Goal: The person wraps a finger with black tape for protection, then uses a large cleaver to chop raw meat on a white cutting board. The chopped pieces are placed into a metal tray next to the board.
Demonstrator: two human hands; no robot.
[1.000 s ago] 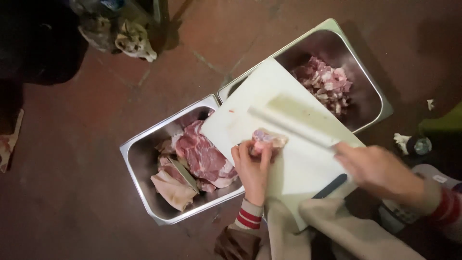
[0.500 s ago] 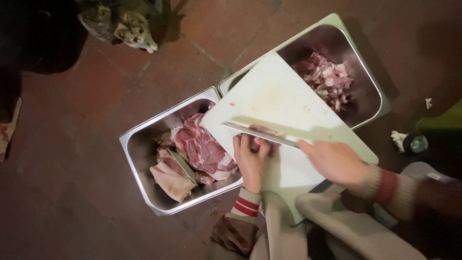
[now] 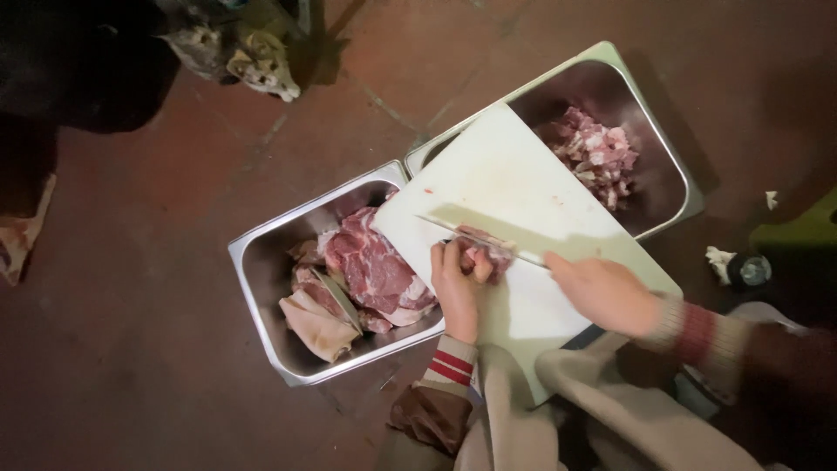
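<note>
While the white cutting board bridges two steel trays, my right hand grips the knife, blade laid across a small meat piece. My left hand pins that piece on the board, fingers curled onto it.

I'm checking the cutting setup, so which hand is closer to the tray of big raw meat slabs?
Left. The left hand lies on the cutting board right beside the tray of meat slabs. The right hand, holding the knife, is farther along the board.
</note>
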